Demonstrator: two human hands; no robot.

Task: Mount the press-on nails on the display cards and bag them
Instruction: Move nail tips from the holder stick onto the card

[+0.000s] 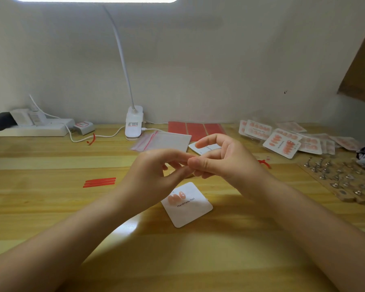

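Both hands meet above the display card (188,209) bearing 3 peach nails (176,197): left hand (156,171) and right hand (223,159) have fingers curled, pinching together; what they hold I cannot tell.

A white square display card (190,209) with rounded corners lies flat on the wooden desk, turned at an angle, printed "Handmade Nail". Three peach-pink press-on nails (176,197) sit in a row along its upper left edge; the remainder of the card is bare. A second white card (209,149) lies farther back, partly hidden. A stack of clear zip bags (162,141) with red seal strips rests flat beyond it. At far right, finished cards in bags (282,140) lie overlapped in a loose pile, apparently full sets.
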